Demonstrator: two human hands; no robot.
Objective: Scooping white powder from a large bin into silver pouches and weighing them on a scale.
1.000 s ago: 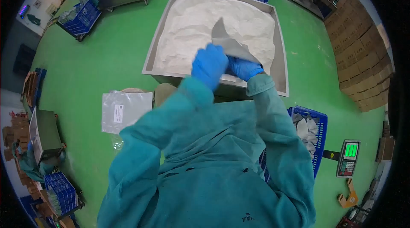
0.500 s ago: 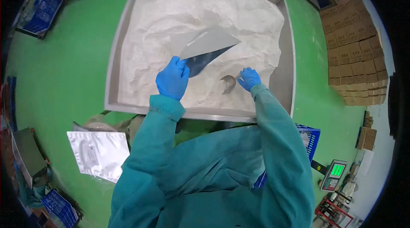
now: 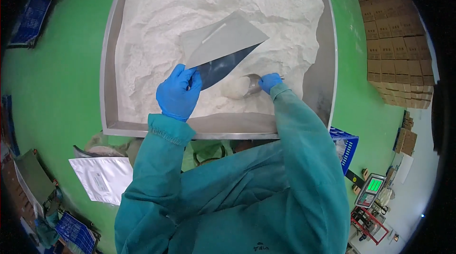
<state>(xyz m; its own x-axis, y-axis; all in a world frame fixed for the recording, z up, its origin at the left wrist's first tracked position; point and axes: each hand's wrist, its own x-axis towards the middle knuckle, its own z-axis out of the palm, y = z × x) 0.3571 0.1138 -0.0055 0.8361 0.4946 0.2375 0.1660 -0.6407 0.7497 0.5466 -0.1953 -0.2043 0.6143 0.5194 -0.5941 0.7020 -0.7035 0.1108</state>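
A large metal tray (image 3: 108,78) full of white powder (image 3: 156,30) lies in front of me. My left hand (image 3: 179,93), in a blue glove, pinches the near corner of a silver pouch (image 3: 228,40). The pouch's mouth gapes toward me and its dark inside shows. To the right, my gloved right hand (image 3: 270,83) is closed round the handle of a metal scoop (image 3: 254,84). White powder fills the scoop, which sits low over the powder bed, its mouth toward the pouch.
Silver pouches (image 3: 104,180) sit in a pile left of me, below the tray's edge. A blue basket (image 3: 349,149) stands by my right arm, with a scale (image 3: 371,190) with a lit green display beyond it. Stacked cardboard boxes (image 3: 396,40) line the right wall.
The scoop has gone from tilted and bare to loaded with powder, and the right hand has turned. The pouch's mouth has opened wider. The whole view has shifted a little.
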